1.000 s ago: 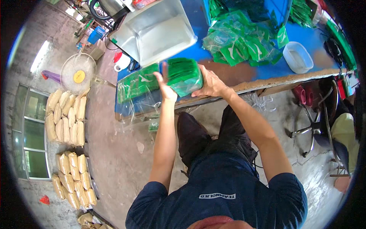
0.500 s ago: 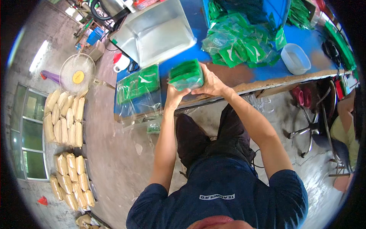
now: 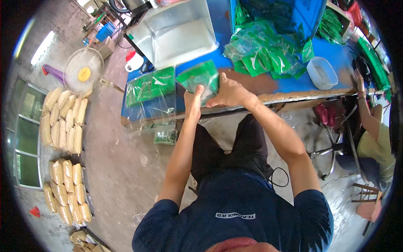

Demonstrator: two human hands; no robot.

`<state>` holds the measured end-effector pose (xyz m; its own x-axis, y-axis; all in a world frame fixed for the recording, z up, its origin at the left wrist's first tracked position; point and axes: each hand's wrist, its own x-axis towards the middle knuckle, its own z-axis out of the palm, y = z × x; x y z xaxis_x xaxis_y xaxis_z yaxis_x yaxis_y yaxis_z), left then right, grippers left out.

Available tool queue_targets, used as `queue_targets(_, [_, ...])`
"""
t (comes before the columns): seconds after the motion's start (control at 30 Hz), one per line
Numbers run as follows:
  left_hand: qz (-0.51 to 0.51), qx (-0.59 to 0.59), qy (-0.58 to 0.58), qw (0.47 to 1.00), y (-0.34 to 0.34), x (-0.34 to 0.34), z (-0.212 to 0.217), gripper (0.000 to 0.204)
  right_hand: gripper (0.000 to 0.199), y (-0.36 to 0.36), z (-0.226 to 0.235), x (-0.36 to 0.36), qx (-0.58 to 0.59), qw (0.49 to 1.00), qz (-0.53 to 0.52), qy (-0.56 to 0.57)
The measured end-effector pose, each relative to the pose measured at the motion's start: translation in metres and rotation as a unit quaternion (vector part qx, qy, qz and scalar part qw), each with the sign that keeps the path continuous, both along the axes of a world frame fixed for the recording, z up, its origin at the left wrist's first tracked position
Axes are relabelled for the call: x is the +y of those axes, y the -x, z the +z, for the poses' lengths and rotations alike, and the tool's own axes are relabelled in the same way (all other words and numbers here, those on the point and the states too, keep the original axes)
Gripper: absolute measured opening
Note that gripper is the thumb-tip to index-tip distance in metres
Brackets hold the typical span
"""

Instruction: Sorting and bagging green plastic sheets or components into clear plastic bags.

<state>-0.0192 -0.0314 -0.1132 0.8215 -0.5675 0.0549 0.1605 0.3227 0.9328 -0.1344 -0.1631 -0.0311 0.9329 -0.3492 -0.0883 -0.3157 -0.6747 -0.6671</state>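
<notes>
Between my two hands, just over the table's front edge, is a stack of green and clear plastic pouches [image 3: 199, 74]. My left hand [image 3: 193, 102] grips its near left side with the thumb on top. Around the right side curves my right hand [image 3: 230, 91], its fingers along the far edge and its thumb at the near corner. The lower part of the stack is hidden. Left of it, a large clear plastic bag [image 3: 151, 90] with green pouches in it lies flat, hanging over the edge. A loose heap of similar pouches [image 3: 262, 52] spreads beyond my right hand.
A metal bin [image 3: 184, 40] stands at the back left of the blue table [image 3: 222, 31], a blue crate [image 3: 312, 21] behind the heap. A white plastic tub [image 3: 322, 73] sits near the right edge. Another person's arm [image 3: 369, 111] rests at the far right.
The stack has turned and tipped between my hands, so its top faces me more. My left thumb has moved up onto it. The other person's hand now reaches the table.
</notes>
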Motion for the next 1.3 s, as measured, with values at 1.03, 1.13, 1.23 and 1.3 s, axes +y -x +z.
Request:
queue_targets(1.03, [-0.24, 0.51, 0.268, 0.781, 0.096, 0.06, -0.012, 0.048, 0.065, 0.045, -0.043, -0.016, -0.317, 0.848, -0.055, -0.422])
queue_targets(1.13, [-0.247, 0.48, 0.264, 0.8, 0.087, 0.067, -0.026, 0.05, 0.045, 0.106, -0.04, 0.023, -0.342, 0.869, -0.024, -0.358])
queue_targets(1.23, [-0.266, 0.446, 0.296, 0.802, 0.088, 0.066, -0.03, 0.048, 0.038, 0.127, -0.039, 0.043, -0.286, 0.92, -0.024, -0.266])
queue_targets(1.3, [-0.262, 0.492, 0.301, 0.774, 0.088, 0.064, -0.035, 0.048, 0.031, 0.128, -0.034, 0.05, -0.298, 0.92, -0.025, -0.255])
